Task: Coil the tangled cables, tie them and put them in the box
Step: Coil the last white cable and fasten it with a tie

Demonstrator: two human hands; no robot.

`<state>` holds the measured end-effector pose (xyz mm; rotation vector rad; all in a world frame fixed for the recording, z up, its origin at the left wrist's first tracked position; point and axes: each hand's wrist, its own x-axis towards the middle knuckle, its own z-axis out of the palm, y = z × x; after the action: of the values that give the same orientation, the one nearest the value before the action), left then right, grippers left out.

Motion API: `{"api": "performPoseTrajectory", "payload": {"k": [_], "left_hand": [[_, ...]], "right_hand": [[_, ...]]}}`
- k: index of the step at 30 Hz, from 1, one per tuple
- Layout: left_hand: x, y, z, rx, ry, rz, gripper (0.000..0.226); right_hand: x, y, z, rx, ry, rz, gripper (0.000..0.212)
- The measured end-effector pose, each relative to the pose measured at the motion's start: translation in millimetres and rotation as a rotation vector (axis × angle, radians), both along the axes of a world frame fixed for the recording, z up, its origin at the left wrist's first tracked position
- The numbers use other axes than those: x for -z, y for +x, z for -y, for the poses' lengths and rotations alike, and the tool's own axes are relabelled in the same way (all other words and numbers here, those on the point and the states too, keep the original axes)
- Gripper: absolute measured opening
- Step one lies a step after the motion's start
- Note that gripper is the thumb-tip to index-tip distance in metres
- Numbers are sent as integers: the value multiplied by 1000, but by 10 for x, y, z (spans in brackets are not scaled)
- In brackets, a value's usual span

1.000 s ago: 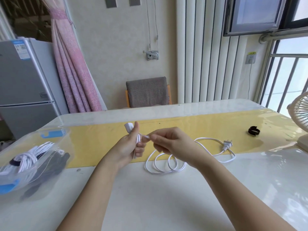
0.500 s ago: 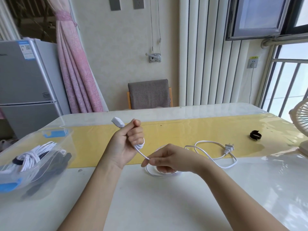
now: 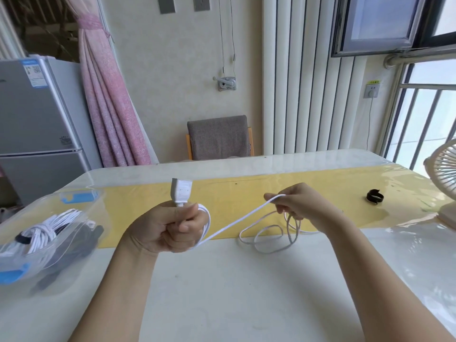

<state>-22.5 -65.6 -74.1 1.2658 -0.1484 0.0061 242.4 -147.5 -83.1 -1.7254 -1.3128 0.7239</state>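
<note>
Right now the left hand (image 3: 170,230) is gripping the white cable (image 3: 237,224) just under its socket end (image 3: 181,192). The right hand (image 3: 298,206), well apart from it, is pinching the cable further along. Loose loops are lying on the worktop (image 3: 234,292). At the near left, the clear box (image 3: 98,208) is holding a tied white coil (image 3: 42,233).

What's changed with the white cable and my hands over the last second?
The right hand slid along the white cable and drew away to the right of the left hand. A straight run now stretches between them, and a turn wraps the left hand's fingers. The left hand kept its grip below the socket end. The black strap and the box with its tied coil stayed put.
</note>
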Motion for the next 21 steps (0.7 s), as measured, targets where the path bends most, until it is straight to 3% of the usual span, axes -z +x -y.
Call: {"api": "performPoseTrajectory", "payload": {"k": [3,6,8,14,19,21], "left_hand": [[0,-2,18,-222,273,-275,35],[-3,110,108,-373,482,-553,38],[33,190,122,-426,525,-630,43],[183,257,-25,-746,447,-722,55],[271,294,-167,-1126,234,-614,60],[290,297,-199,-1248,272,-588,61]], "right_hand": [[-22,55,11,-27,13,-348,44],[-33,-2,-24,-68,-19,-517,34],[-37,-35,-39,-102,-36,-579,29],[-153,2,24,-251,13,-729,13],[-151,-145,54,-434,101,-609,31],[-132,-234,56,-536,116,-572,35]]}}
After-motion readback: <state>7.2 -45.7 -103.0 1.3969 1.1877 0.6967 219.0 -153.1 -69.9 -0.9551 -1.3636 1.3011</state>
